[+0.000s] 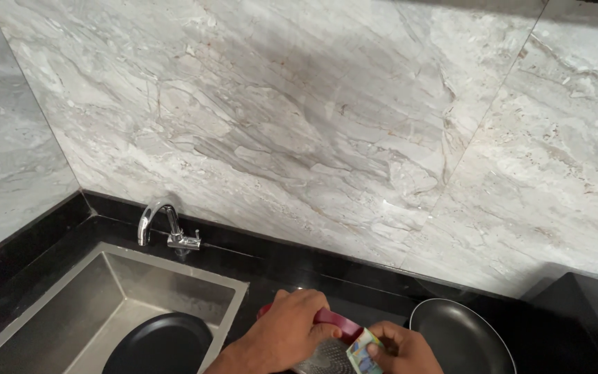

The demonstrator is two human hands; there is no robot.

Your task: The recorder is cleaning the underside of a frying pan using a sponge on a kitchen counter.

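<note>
Right at the near edge I see my two hands close together over the black counter (299,266). My left hand (288,332) is wrapped around a red thing (337,321) with a rounded top; it looks like a handle or the rim of something, but I cannot tell which, because the hand covers most of it. Just under it is a shiny metal mesh piece (323,357), a bit like a strainer or a scrub pad, and it runs off the bottom of the view. My right hand (399,350) pinches a small colourful packet (364,350), green and yellow, held right beside the mesh. I think the work here is only starting, as the packet looks shut and nothing looks poured or soapy. A little to the right sits a dark round pan (461,339) on the counter. To the left is a steel sink (105,291) with a black plate (160,343) lying in it. Farther back stands a curved silver tap (164,225), with no water coming out. Behind it all is a grey marble wall (313,125).
</note>
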